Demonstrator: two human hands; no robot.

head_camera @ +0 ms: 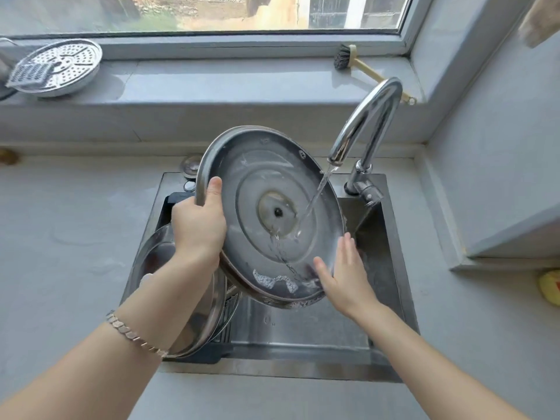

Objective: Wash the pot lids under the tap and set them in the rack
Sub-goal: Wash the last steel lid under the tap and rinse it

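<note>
A large steel pot lid (257, 177) is tilted over the sink with its underside facing me. Water runs from the chrome tap (368, 122) onto the lid's middle and pools at its lower rim. My left hand (198, 222) grips the lid's left rim, thumb on the inside. My right hand (344, 272) lies flat against the lid's lower right edge, fingers spread. A dark rack (222, 334) sits in the sink's left part. More steel lids (157, 250) lean in it, partly hidden by my left arm.
The steel sink (318, 331) is set in a grey counter. On the windowsill lie a perforated steamer plate (60, 68) at the left and a dish brush (360, 65) at the right. A yellow sponge (550, 287) lies on the counter's right edge.
</note>
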